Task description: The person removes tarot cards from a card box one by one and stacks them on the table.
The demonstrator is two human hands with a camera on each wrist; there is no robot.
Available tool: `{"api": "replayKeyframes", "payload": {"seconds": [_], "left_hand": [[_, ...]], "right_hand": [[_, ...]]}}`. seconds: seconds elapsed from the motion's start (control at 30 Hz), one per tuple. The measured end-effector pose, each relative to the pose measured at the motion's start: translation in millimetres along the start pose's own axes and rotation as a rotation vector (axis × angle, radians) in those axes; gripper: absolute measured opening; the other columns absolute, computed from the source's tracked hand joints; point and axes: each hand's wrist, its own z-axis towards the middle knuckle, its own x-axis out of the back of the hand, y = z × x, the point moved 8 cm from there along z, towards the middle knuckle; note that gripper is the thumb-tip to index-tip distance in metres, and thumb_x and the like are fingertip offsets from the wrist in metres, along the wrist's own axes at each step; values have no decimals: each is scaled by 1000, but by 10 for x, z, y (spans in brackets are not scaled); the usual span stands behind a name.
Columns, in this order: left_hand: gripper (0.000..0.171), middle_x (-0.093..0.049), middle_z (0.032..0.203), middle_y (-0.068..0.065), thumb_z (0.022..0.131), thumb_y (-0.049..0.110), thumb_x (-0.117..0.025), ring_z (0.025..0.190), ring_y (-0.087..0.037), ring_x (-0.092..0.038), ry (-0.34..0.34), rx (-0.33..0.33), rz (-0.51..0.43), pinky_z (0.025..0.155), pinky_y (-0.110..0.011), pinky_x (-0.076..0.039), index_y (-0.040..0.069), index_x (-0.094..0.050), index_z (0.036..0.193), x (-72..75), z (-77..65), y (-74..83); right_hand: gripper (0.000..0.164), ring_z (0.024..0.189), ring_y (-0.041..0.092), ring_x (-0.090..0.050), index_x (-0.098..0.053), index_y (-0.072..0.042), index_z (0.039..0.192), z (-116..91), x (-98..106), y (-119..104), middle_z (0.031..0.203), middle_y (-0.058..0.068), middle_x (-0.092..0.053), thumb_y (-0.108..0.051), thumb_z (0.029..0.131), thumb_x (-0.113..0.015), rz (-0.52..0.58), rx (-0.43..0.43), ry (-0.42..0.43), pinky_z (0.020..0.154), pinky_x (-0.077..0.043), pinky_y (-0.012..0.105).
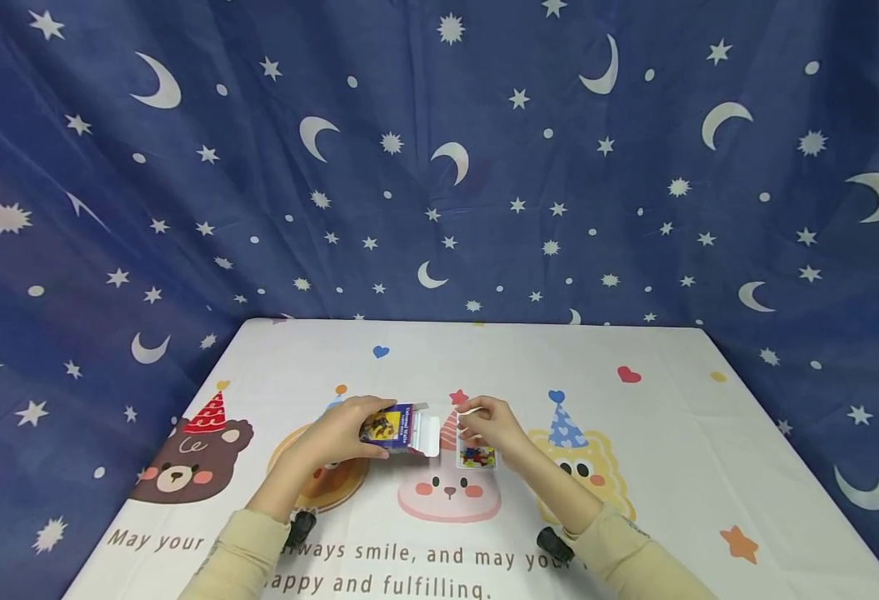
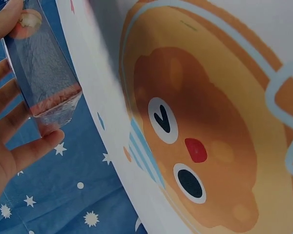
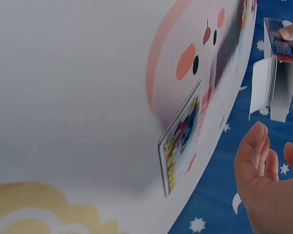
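My left hand point(image 1: 343, 431) grips a blue card box point(image 1: 385, 427) between thumb and fingers, holding it on its side over the table. The box's white end flaps point(image 3: 261, 85) stand open toward my right hand, and in the right wrist view its inside near the mouth looks hollow. Clear wrap and a red band show on its far end point(image 2: 56, 100) in the left wrist view. A small stack of picture cards point(image 3: 182, 141) lies face up on the table, partly under my right hand point(image 1: 493, 429) in the head view. That hand hovers there, fingers loosely bent, holding nothing.
A white tablecloth point(image 1: 559, 358) printed with cartoon animals and lettering covers the table. Behind it hangs a blue curtain point(image 1: 484, 183) with moons and stars. Dark wrist devices point(image 1: 555, 544) sit at both cuffs.
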Motion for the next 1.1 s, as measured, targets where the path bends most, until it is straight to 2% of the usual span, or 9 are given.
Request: {"api": "replayKeyframes", "payload": {"seconds": [0.1, 0.23, 0.57, 0.83, 1.1], "left_hand": [[76, -57, 132, -12, 69, 28, -84, 121, -29, -53, -6, -10, 3, 103, -46, -45, 7, -51, 134, -1, 22, 16], [76, -57, 131, -12, 69, 27, -84, 120, -29, -53, -6, -17, 10, 102, -46, -45, 7, -51, 134, 24, 46, 27], [75, -58, 130, -11, 69, 28, -84, 118, -27, -55, -14, -41, 28, 100, -44, -47, 7, -52, 134, 42, 83, 96], [75, -58, 131, -9, 71, 31, -82, 118, -25, -55, -30, -37, 3, 100, -44, -47, 11, -50, 136, 11, 64, 147], [76, -58, 130, -9, 70, 30, -83, 117, -26, -55, -21, -50, 16, 99, -44, -47, 10, -51, 135, 61, 79, 218]], "right_hand": [[26, 70, 14, -63, -55, 10, 110, 1, -29, 8, 94, 23, -65, -6, 89, -56, 6, -7, 12, 71, -60, 36], [24, 73, 18, -65, -57, 8, 108, 25, -92, 10, 98, 25, -65, -5, 88, -57, 23, -21, 7, 71, -60, 34], [27, 66, 14, -64, -55, 6, 110, 27, -170, 22, 88, 14, -66, -5, 86, -60, 43, -57, -6, 67, -60, 32], [27, 63, 12, -64, -54, 6, 108, 18, -221, 47, 91, 17, -68, -5, 86, -62, 73, -74, -10, 67, -60, 33], [28, 61, 12, -64, -56, 5, 107, 14, -266, 4, 83, 11, -68, -8, 85, -67, 61, -80, -12, 65, -60, 34]]}}
